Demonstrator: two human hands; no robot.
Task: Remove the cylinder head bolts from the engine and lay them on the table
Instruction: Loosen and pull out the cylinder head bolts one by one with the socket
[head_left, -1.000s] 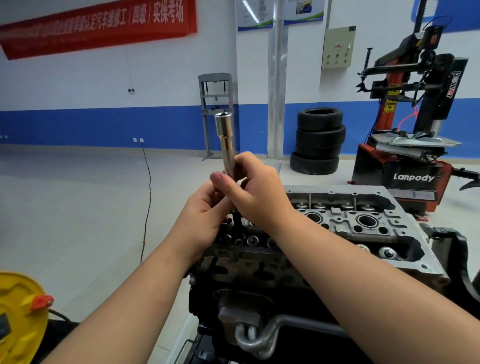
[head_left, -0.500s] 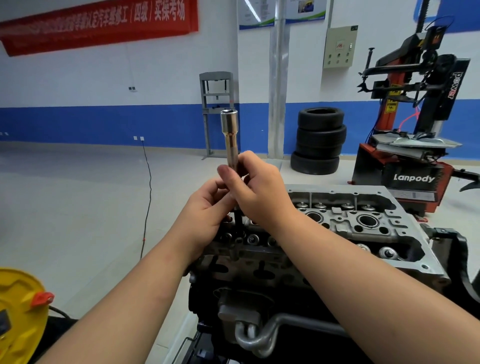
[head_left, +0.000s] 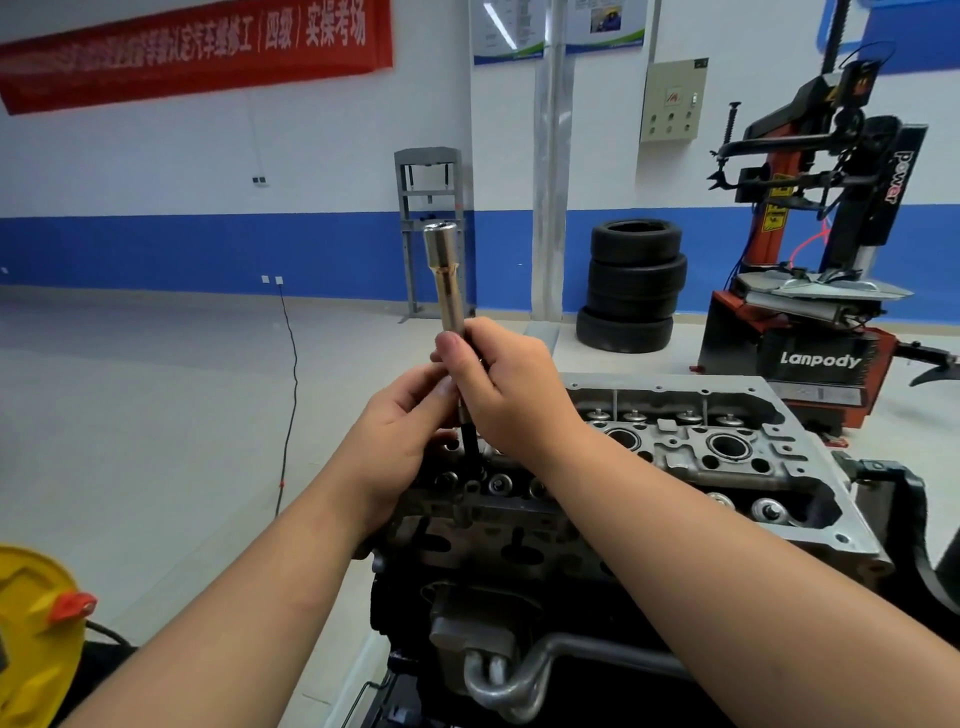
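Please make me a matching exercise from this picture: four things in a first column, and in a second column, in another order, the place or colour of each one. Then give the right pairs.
Things:
1. long socket
2. stack of tyres
3. banner
4. yellow object

Places or colours:
A. red, high on the far wall
B. at the lower left edge of the view
C. upright, held by the left hand and the right hand above the engine
D. black, on the floor by the blue wall band

Pairs: 1-C, 2-D, 3-A, 4-B
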